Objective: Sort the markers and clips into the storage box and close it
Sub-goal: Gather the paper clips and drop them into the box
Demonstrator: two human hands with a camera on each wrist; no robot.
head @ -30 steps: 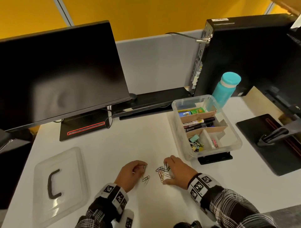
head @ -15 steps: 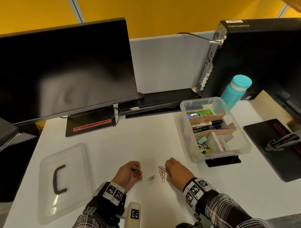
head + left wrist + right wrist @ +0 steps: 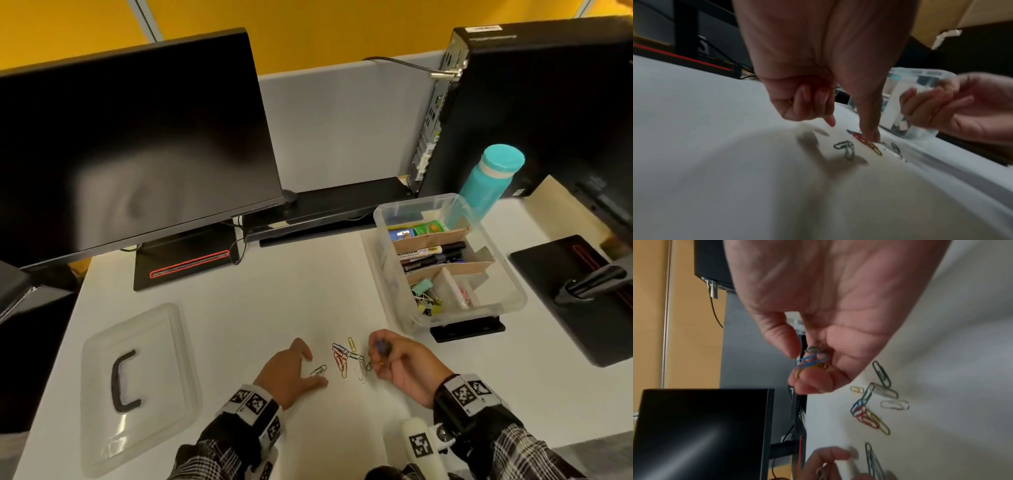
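Counts of items on a white tabletop (image 3: 239,308).
One open storage box (image 3: 507,270); one lid (image 3: 161,342); one water bottle (image 3: 486,181); two hands; about three markers (image 3: 431,255) in the box; roughly ten loose paper clips (image 3: 342,359); several more in the right hand (image 3: 404,366).

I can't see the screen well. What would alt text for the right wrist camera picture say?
A right hand pinches a few coloured paper clips above a white desk, where more loose clips lie scattered. The left hand reaches in below, and a dark monitor stands behind.
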